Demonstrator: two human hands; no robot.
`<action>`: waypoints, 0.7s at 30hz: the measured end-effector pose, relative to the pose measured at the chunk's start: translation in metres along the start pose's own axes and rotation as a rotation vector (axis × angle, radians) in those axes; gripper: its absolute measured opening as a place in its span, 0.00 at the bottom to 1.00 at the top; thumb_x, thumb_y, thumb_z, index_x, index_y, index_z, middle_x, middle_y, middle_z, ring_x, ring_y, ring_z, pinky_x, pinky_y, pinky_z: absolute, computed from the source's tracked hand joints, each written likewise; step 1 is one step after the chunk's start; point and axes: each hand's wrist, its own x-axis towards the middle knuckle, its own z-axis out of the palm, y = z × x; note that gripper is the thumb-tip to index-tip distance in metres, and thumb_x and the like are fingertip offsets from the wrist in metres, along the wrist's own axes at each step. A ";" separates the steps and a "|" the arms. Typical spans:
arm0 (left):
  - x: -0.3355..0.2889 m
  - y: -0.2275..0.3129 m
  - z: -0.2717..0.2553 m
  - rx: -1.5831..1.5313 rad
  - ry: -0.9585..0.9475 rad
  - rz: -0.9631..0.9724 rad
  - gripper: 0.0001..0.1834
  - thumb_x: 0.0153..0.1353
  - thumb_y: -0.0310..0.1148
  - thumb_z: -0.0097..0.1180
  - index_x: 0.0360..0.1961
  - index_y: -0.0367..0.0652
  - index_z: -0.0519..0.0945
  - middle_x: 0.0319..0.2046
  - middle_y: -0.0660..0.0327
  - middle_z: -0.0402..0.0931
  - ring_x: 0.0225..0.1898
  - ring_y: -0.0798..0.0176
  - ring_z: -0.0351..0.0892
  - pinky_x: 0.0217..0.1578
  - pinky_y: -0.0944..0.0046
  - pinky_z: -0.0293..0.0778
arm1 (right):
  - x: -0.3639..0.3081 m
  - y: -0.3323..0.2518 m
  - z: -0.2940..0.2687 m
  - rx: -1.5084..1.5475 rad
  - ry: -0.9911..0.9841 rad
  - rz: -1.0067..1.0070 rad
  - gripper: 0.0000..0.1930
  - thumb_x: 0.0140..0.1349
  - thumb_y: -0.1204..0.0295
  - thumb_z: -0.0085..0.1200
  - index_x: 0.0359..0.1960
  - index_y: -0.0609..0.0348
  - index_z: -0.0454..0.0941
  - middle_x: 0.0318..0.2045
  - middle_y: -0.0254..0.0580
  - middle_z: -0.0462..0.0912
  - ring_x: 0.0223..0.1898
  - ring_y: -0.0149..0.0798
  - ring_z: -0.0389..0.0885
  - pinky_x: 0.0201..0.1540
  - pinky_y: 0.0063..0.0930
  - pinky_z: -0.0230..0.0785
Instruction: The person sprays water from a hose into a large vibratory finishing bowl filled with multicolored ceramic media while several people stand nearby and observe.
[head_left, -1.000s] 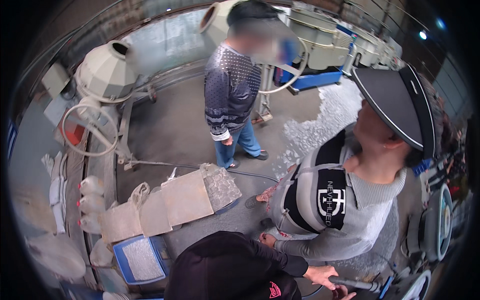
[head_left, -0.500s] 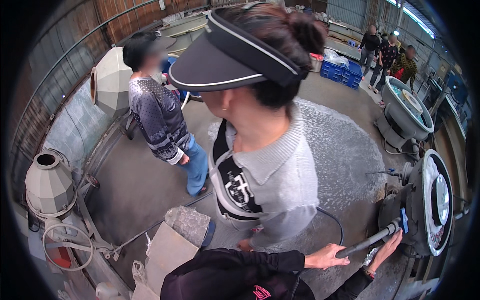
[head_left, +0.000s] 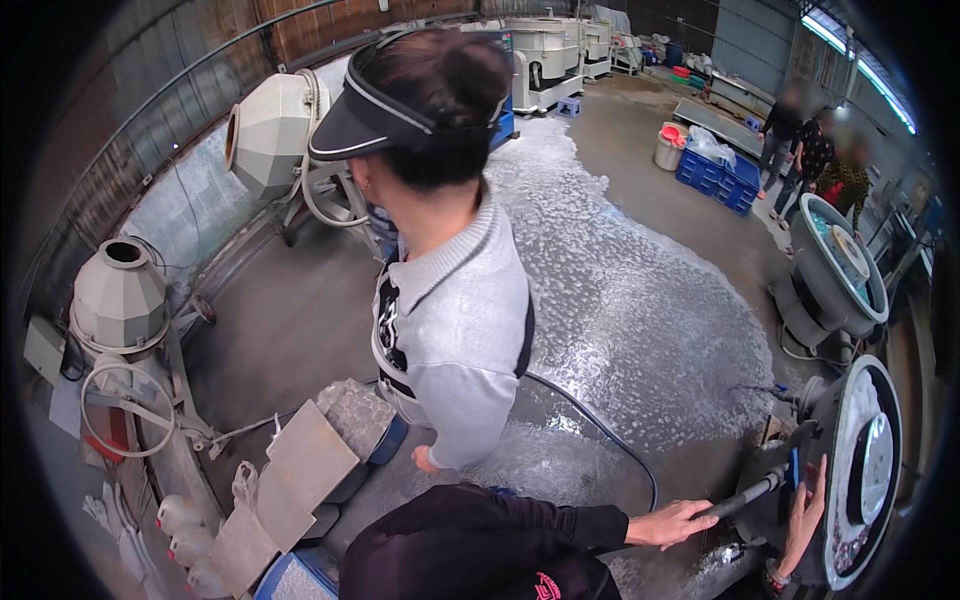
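The floor (head_left: 640, 300) is wet and foamy. My left hand (head_left: 675, 522) grips the hose handle (head_left: 745, 494); my right hand (head_left: 805, 515) lies open on the round machine (head_left: 860, 470). I might slip.

Left hand (head_left: 675, 523) on metal handle (head_left: 745, 494)

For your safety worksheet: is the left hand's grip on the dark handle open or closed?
Closed: the left hand has its fingers wrapped round the dark handle.

Person (head_left: 450, 290) left of round machine (head_left: 862, 470), hose (head_left: 600, 430) between
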 end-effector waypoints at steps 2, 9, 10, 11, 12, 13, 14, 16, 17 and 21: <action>0.013 -0.005 0.003 -0.002 0.022 -0.026 0.27 0.58 0.55 0.36 0.42 0.39 0.65 0.08 0.66 0.57 0.07 0.72 0.61 0.10 0.71 0.61 | 0.023 0.026 0.005 -0.179 0.081 -0.103 0.18 0.60 0.73 0.36 0.52 0.63 0.62 0.43 0.51 0.69 0.45 0.46 0.68 0.48 0.29 0.57; 0.065 -0.020 0.001 -0.032 0.017 -0.123 0.24 0.58 0.51 0.39 0.41 0.38 0.66 0.06 0.67 0.56 0.06 0.72 0.61 0.08 0.70 0.61 | 0.085 0.114 0.054 -0.276 0.018 -0.124 0.14 0.60 0.70 0.40 0.39 0.71 0.70 0.28 0.49 0.68 0.31 0.45 0.68 0.36 0.32 0.61; 0.073 -0.023 -0.001 -0.047 0.018 -0.136 0.24 0.59 0.51 0.39 0.41 0.38 0.65 0.06 0.67 0.56 0.06 0.72 0.61 0.08 0.70 0.61 | 0.092 0.126 0.063 -0.334 0.020 -0.136 0.14 0.59 0.69 0.41 0.38 0.71 0.71 0.28 0.49 0.67 0.31 0.45 0.68 0.36 0.32 0.61; 0.083 -0.023 -0.003 -0.050 0.014 -0.145 0.24 0.59 0.51 0.39 0.41 0.38 0.65 0.06 0.67 0.56 0.06 0.72 0.61 0.08 0.70 0.61 | 0.102 0.140 0.070 -0.430 0.076 -0.229 0.14 0.59 0.69 0.42 0.39 0.69 0.71 0.29 0.49 0.67 0.32 0.46 0.68 0.35 0.34 0.61; 0.091 -0.020 -0.008 -0.057 0.004 -0.156 0.24 0.59 0.51 0.39 0.42 0.38 0.65 0.06 0.67 0.56 0.06 0.72 0.61 0.08 0.70 0.61 | 0.107 0.136 0.077 -0.463 0.138 -0.188 0.15 0.58 0.67 0.43 0.42 0.65 0.70 0.31 0.49 0.67 0.34 0.47 0.68 0.35 0.37 0.61; 0.101 -0.017 -0.013 -0.064 -0.006 -0.167 0.24 0.59 0.50 0.39 0.42 0.38 0.65 0.07 0.67 0.57 0.06 0.72 0.61 0.08 0.70 0.60 | 0.116 0.135 0.081 -0.554 0.173 -0.098 0.16 0.58 0.66 0.43 0.43 0.63 0.70 0.31 0.49 0.67 0.34 0.47 0.69 0.35 0.38 0.61; 0.112 -0.015 -0.020 -0.062 -0.030 -0.156 0.25 0.59 0.51 0.39 0.43 0.38 0.64 0.07 0.65 0.58 0.06 0.71 0.62 0.07 0.70 0.61 | 0.125 0.133 0.083 -0.644 0.208 -0.013 0.16 0.58 0.64 0.43 0.44 0.61 0.69 0.32 0.49 0.67 0.35 0.48 0.69 0.35 0.39 0.61; 0.129 -0.007 -0.033 -0.031 -0.080 -0.150 0.25 0.58 0.50 0.41 0.44 0.36 0.64 0.09 0.63 0.61 0.06 0.69 0.63 0.07 0.69 0.61 | 0.139 0.124 0.087 -0.801 0.204 0.171 0.17 0.59 0.57 0.40 0.39 0.56 0.71 0.33 0.46 0.70 0.37 0.47 0.71 0.33 0.42 0.65; 0.138 -0.003 -0.036 -0.007 -0.077 -0.120 0.25 0.57 0.48 0.42 0.44 0.35 0.63 0.10 0.62 0.62 0.06 0.69 0.64 0.08 0.68 0.62 | 0.149 0.127 0.090 -0.804 0.205 0.200 0.17 0.58 0.56 0.40 0.38 0.55 0.71 0.32 0.45 0.71 0.37 0.47 0.71 0.32 0.42 0.65; 0.171 0.011 -0.054 0.048 -0.105 -0.031 0.23 0.55 0.41 0.48 0.44 0.32 0.62 0.13 0.59 0.66 0.07 0.66 0.66 0.09 0.67 0.64 | 0.183 0.122 0.098 -0.895 0.316 0.368 0.21 0.58 0.50 0.36 0.35 0.55 0.71 0.34 0.45 0.73 0.38 0.48 0.71 0.36 0.45 0.63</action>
